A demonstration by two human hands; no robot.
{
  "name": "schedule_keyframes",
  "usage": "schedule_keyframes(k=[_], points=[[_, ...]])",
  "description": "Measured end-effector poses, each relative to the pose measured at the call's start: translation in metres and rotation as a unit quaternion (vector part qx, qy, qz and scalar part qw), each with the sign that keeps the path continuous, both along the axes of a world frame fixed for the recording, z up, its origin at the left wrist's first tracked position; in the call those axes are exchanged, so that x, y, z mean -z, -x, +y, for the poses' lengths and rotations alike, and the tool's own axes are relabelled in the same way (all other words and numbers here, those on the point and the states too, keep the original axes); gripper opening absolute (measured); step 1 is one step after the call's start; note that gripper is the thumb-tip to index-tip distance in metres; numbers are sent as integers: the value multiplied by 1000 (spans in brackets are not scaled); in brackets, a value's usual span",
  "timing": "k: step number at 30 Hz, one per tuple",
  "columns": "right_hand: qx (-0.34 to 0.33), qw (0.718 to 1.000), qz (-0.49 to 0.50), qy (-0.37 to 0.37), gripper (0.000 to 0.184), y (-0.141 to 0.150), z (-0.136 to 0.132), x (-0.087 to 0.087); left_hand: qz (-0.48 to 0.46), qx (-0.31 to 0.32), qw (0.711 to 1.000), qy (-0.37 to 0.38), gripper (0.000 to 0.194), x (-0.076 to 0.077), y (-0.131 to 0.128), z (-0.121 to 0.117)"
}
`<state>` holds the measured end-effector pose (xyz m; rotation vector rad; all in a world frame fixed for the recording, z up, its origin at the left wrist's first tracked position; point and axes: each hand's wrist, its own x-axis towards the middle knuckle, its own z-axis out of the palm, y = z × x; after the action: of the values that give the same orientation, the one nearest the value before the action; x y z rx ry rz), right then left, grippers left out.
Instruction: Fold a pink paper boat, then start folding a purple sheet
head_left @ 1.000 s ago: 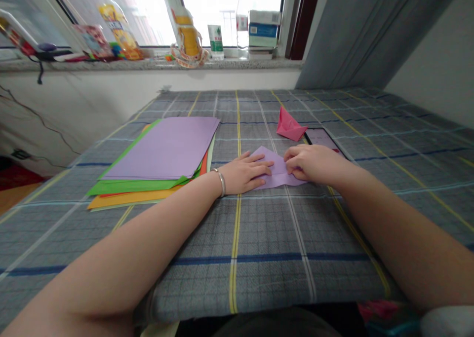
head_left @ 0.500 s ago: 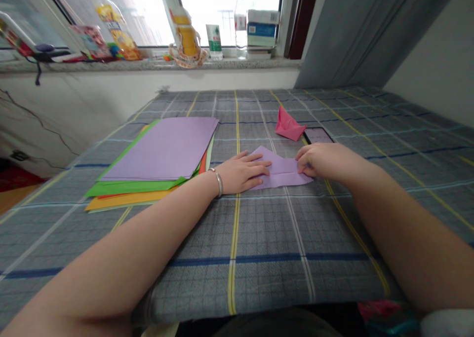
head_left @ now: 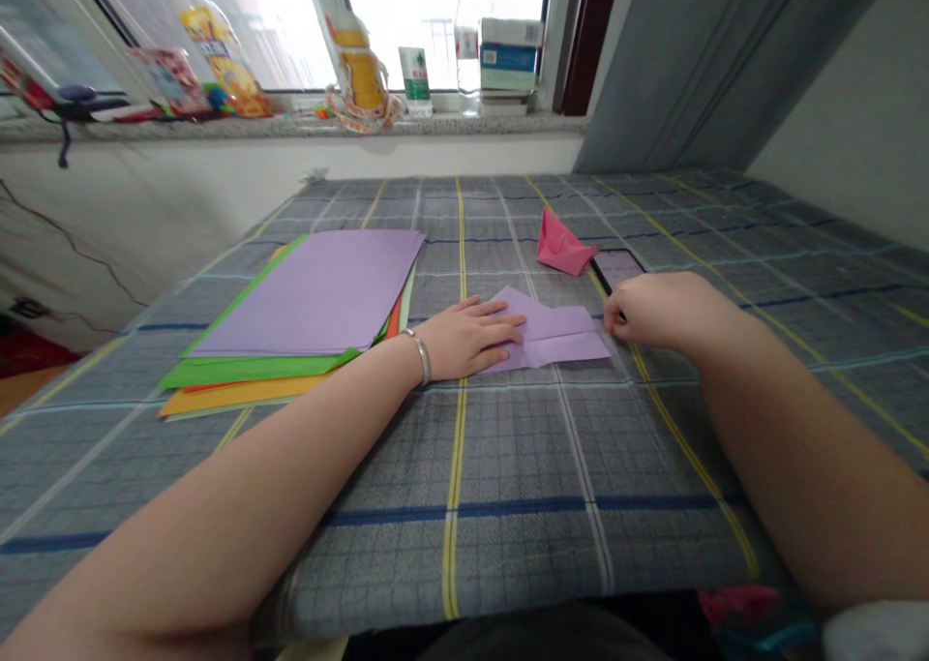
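Observation:
A folded purple paper (head_left: pixel 555 334) lies flat on the checked cloth (head_left: pixel 523 448). My left hand (head_left: pixel 471 337), a silver bangle on its wrist, rests palm down on the paper's left part with fingers stretched out. My right hand (head_left: pixel 653 311) sits just off the paper's right edge, fingers curled together, fingertips close to the paper's right corner. I cannot make out anything inside those curled fingers. A folded pink paper shape (head_left: pixel 558 245) stands beyond the purple paper. A dark phone (head_left: pixel 616 264) lies flat beside it, partly behind my right hand.
A stack of coloured sheets (head_left: pixel 290 322), purple on top over green, red and orange, lies to the left. The windowsill (head_left: pixel 290 124) at the back holds bottles, a box and small items. A grey curtain (head_left: pixel 711 61) hangs at the right.
My right hand has slid rightward along the purple paper, from its middle to just past its right edge. The left hand stayed pressed on the paper.

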<state>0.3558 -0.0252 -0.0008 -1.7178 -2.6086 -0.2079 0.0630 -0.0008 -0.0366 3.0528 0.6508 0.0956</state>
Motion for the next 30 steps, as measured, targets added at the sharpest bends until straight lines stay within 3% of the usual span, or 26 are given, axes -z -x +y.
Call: schedule_keyframes(k=[2,4,8,11,16,30], points=[[56,998,-12,-18,15,12,-4,-6,-3,-4,1000,-3,33,0,-1,0],[35,997,31,-60,20,29,-6,-5,-9,-1,1000,-10,32,1,-2,1],[-38,988,140,-48,30,60,-3,17,-36,27,999,-23,29,6,-5,6],[-49,987,150,-14,41,73,2,36,-56,36,997,-31,28,10,-7,9],[-51,988,145,-10,52,76,7,51,-64,41,996,-39,29,11,-5,12],[-74,986,148,27,61,68,13,57,-12,26,998,-64,21,-9,10,8]])
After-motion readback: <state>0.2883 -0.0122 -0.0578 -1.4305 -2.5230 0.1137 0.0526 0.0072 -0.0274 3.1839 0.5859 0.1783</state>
